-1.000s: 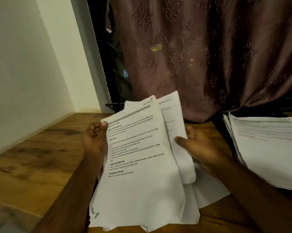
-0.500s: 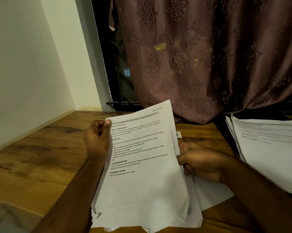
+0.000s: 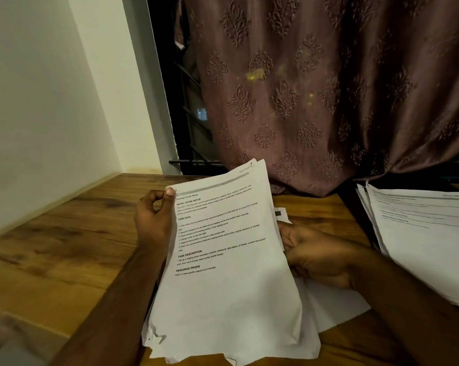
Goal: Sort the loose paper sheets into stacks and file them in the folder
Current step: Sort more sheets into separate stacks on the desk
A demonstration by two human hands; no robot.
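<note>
A bundle of printed white sheets (image 3: 223, 281) is held up over the wooden desk (image 3: 64, 260), its top page headed "Reading Corner Setup". My left hand (image 3: 154, 223) pinches the bundle's upper left corner, thumb on the front. My right hand (image 3: 320, 257) grips the bundle's right edge from behind, fingers curled, partly hidden by the top page. More loose sheets (image 3: 334, 307) lie flat on the desk under the bundle. A second stack of printed sheets (image 3: 421, 239) rests on the desk at the right. No folder is in view.
A patterned brown curtain (image 3: 315, 88) hangs behind the desk. A white wall (image 3: 43, 101) borders the desk on the left. A dark window gap with bars (image 3: 186, 107) lies between wall and curtain.
The sheet that stood fanned out to the right behind the top page has been drawn back in line with the bundle. My right hand has closed on the right edge.
</note>
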